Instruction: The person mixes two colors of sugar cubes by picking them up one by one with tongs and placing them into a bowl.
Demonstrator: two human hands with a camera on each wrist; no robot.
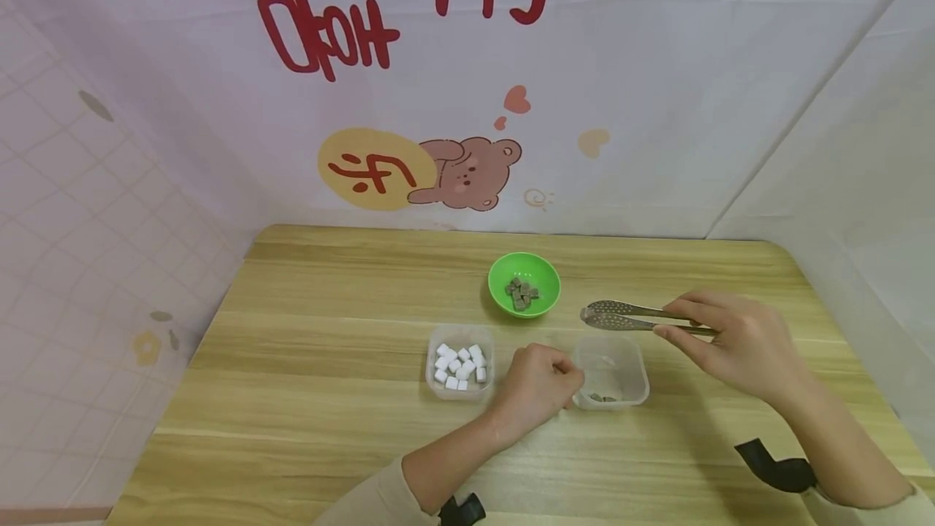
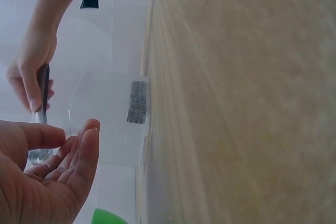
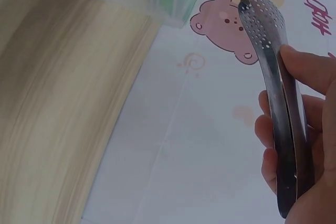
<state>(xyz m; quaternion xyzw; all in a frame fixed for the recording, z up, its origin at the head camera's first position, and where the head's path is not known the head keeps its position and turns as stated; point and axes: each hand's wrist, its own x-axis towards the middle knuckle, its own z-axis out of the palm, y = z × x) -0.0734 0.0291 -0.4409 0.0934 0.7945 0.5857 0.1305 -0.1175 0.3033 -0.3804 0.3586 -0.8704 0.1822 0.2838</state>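
My right hand [image 1: 738, 335] grips metal tongs [image 3: 278, 93] with perforated tips, held above the table and pointing left. A small greyish bit shows at the tips in the head view; I cannot tell whether it is a cube. Below the tips stands a clear plastic container [image 1: 635, 368] with a few grey-brown cubes [image 2: 137, 102] at its near side. My left hand [image 1: 536, 384] is at that container's left side, thumb and fingers pinching its rim. Behind them, a green bowl [image 1: 551, 278] holds several grey-brown cubes [image 1: 522, 294].
Left of my left hand, another clear container [image 1: 433, 392] holds several white cubes [image 1: 460, 365]. Everything stands on a wood-grain table [image 1: 307, 372]. A white printed cloth [image 1: 643, 55] rises behind the table's back edge and along both sides.
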